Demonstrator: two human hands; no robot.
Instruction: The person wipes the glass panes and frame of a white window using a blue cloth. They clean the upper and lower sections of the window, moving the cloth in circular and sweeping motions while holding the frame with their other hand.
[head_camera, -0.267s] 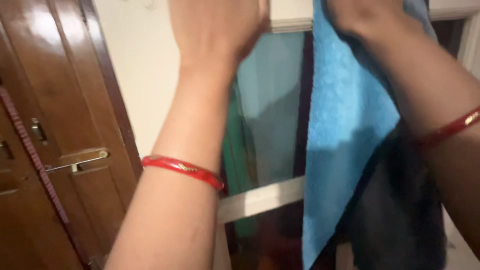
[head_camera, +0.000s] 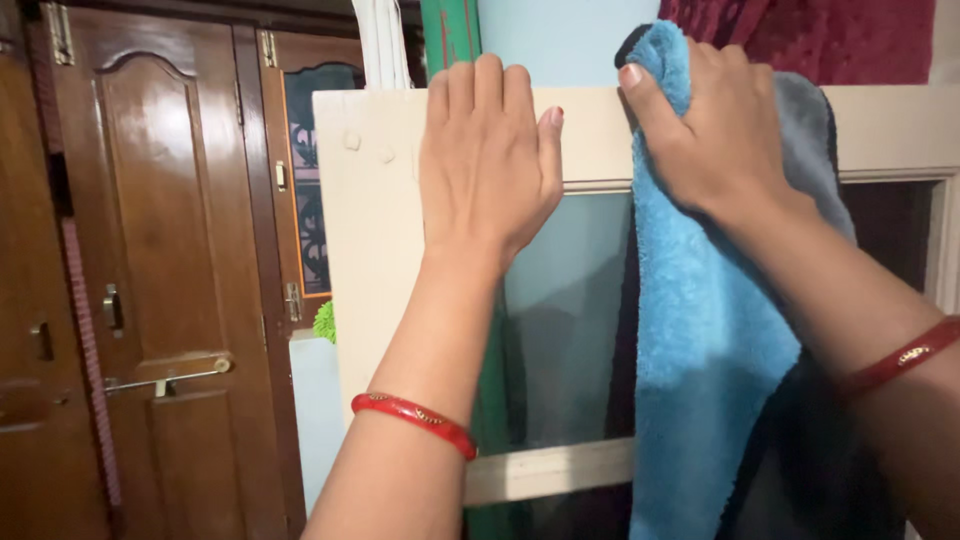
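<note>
Your left hand (head_camera: 490, 165) lies flat, fingers together, on the cream window frame (head_camera: 375, 200), your right hand (head_camera: 715, 135) clamping the blue microfibre cloth (head_camera: 700, 340) beside wooden doors (head_camera: 150, 280).

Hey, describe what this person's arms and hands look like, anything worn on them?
Both forearms are bare, no sleeves in view. The left hand and right hand are ungloved, with no rings visible. Each wrist has a thin red bangle with small gold markings: left bangle, right bangle.

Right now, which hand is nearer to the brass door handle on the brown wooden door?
Left. The left hand lies flat on the cream window frame, closer to the brass door handle. The right hand presses the blue cloth farther right.
</note>
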